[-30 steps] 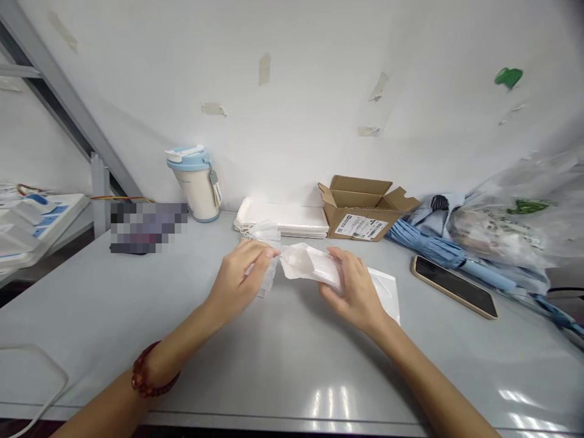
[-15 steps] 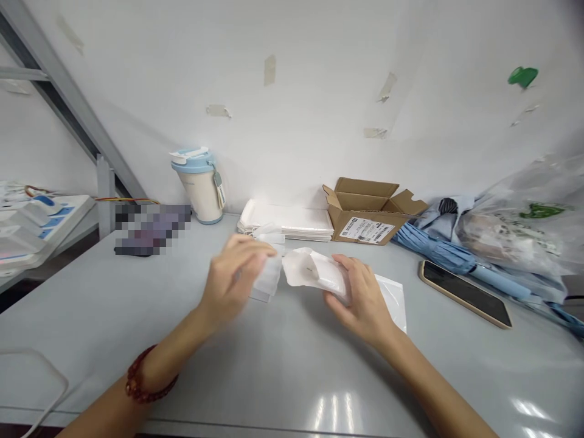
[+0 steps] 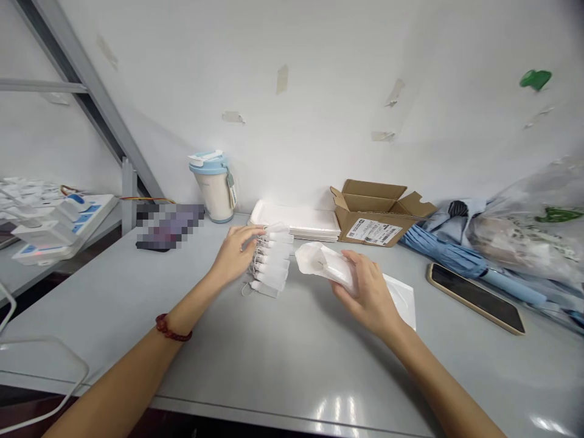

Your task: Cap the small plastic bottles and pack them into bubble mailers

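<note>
The right hand [image 3: 367, 292] is curled around a white envelope [image 3: 340, 271], thumb beneath and fingers over the top, holding it with its mouth spread open toward the left hand [image 3: 235, 252]; a small dark mark shows inside, but whether anything lies deeper cannot be told. The left hand is half open, its fingertips at the far end of a row of pale tags [image 3: 271, 261] with looped strings, which fan out on the table [image 3: 255, 365] between the 2 hands, loops toward the left; it is too unclear to tell whether those fingers have hold of 1 or only touch it. As for progress, the envelope looks opened and not closed up, and several tags lie loose outside it. Just beyond the row, ahead of both hands, sits a stack of white envelopes [image 3: 296, 218], which look unused, with an open cardboard box [image 3: 371, 213] beside it, ahead of the right hand. A flat white piece [image 3: 401, 298] shows to the right of the right hand, either the same envelope's end or a 2nd envelope; farther right lies a phone [image 3: 477, 298]
</note>
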A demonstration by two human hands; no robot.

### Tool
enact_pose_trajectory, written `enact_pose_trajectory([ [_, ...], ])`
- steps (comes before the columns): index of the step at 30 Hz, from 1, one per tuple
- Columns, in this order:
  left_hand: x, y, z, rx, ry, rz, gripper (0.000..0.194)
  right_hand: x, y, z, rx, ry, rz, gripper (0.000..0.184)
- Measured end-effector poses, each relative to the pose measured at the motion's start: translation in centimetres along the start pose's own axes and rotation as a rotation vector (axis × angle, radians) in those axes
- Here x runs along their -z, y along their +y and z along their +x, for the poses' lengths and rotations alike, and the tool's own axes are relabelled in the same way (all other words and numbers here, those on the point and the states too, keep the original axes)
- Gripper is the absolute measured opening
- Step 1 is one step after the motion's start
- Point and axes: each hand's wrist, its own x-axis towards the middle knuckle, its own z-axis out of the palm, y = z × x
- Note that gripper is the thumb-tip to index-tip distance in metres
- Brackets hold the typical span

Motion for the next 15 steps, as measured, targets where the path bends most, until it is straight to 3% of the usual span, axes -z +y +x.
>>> enact_pose_trajectory([
  [7,0.0,-0.2,0.3,-0.039,-0.029,-0.077,0.046,-0.1,-0.1,0.0,-0.003,-0.026,0.008,0.046],
  [11,0.7,1.0,0.3,0.015,-0.006,-0.217,0.041,-0.2,0.0,0.0,-0.007,-0.021,0.002,0.047],
  [15,1.2,2.6,-0.5,-0.033,0.027,-0.390,0.032,-0.3,0.1,0.1,-0.025,-0.039,-0.001,0.046],
])
